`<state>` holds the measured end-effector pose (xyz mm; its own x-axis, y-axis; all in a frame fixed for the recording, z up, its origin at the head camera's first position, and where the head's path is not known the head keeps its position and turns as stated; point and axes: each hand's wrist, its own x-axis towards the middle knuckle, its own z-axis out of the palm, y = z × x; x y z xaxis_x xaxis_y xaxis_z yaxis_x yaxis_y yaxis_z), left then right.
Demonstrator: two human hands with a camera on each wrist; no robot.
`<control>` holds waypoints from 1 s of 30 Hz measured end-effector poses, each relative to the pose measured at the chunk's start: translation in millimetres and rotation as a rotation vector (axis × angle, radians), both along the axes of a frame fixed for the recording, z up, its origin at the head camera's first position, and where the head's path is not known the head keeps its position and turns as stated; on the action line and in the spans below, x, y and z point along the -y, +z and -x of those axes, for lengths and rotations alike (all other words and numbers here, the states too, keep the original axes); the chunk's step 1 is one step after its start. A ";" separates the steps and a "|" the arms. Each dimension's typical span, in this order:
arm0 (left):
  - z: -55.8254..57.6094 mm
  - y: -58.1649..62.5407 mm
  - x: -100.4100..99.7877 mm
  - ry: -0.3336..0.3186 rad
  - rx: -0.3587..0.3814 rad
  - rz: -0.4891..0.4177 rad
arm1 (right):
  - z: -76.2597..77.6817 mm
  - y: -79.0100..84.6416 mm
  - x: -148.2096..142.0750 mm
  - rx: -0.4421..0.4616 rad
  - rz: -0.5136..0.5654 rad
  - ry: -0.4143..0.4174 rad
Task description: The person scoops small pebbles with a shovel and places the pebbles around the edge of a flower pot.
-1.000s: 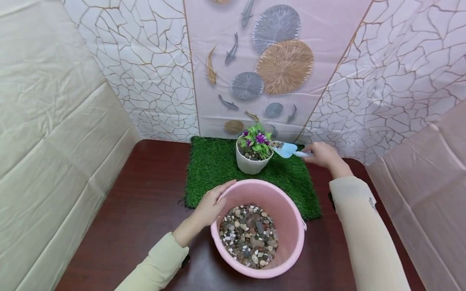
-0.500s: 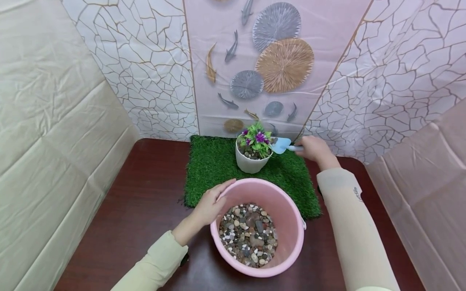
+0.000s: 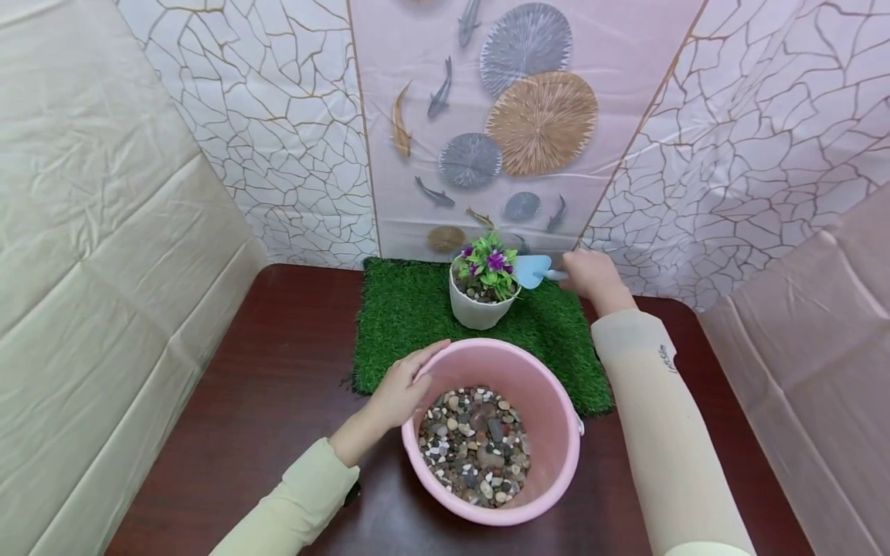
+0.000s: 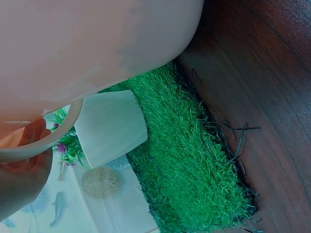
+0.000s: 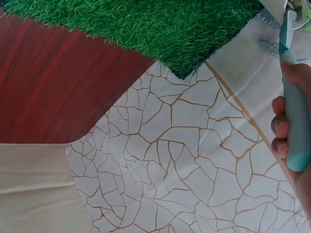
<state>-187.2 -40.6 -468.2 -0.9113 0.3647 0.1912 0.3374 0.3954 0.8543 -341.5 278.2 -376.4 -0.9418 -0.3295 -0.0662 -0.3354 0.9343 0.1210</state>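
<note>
My right hand [image 3: 591, 279] grips the handle of a light blue hand trowel [image 3: 532, 271]. Its blade is tipped at the right rim of a white flower pot [image 3: 480, 313], which holds a green plant [image 3: 495, 260] with purple flowers. In the right wrist view, fingers wrap the trowel's grey-and-teal handle [image 5: 296, 116]. Nearer to me, my left hand [image 3: 401, 392] holds the left rim of a pink bucket [image 3: 549, 432]. Multicoloured pebbles [image 3: 476, 448] cover the bucket's bottom. From the left wrist, the fingers [image 4: 41, 160] show curled at the bucket's rim.
Beneath the pot lies a green artificial grass mat [image 3: 410, 309], just behind the bucket, on a dark red-brown wooden table [image 3: 278, 371]. Patterned cloth [image 3: 292, 139] hangs behind, with plain beige cloth [image 3: 90, 232] along the left side and more cloth at the right.
My right hand has moved left and slightly up with the trowel, whose blade has tilted over the pot. Pebbles seen on the blade earlier no longer show there. My left hand stays on the bucket.
</note>
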 end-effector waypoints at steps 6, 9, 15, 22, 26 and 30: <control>0.3 -0.7 -1.1 0.007 0.006 0.006 | -1.7 2.8 1.6 -0.015 -0.016 -0.013; 0.9 -1.5 -1.6 0.004 0.005 0.005 | -1.4 2.2 -0.4 -0.015 -0.014 -0.022; 0.7 -2.1 -1.7 0.003 0.008 -0.004 | -1.8 -0.7 -7.9 -0.009 0.020 -0.018; -0.1 -1.1 -1.2 0.011 0.019 -0.003 | -8.4 -1.9 -14.6 -0.018 0.068 0.006; -0.6 0.1 -0.8 0.015 0.025 -0.005 | -10.5 -1.8 -17.7 -0.009 0.070 0.015; -0.9 1.2 -0.3 0.012 0.028 -0.004 | -11.9 -2.1 -20.5 -0.001 0.077 0.005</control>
<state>-186.4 -40.3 -467.0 -0.9206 0.3531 0.1667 0.3085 0.3960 0.8649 -329.6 298.7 -378.5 -0.9403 -0.3380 -0.0393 -0.3397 0.9392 0.0496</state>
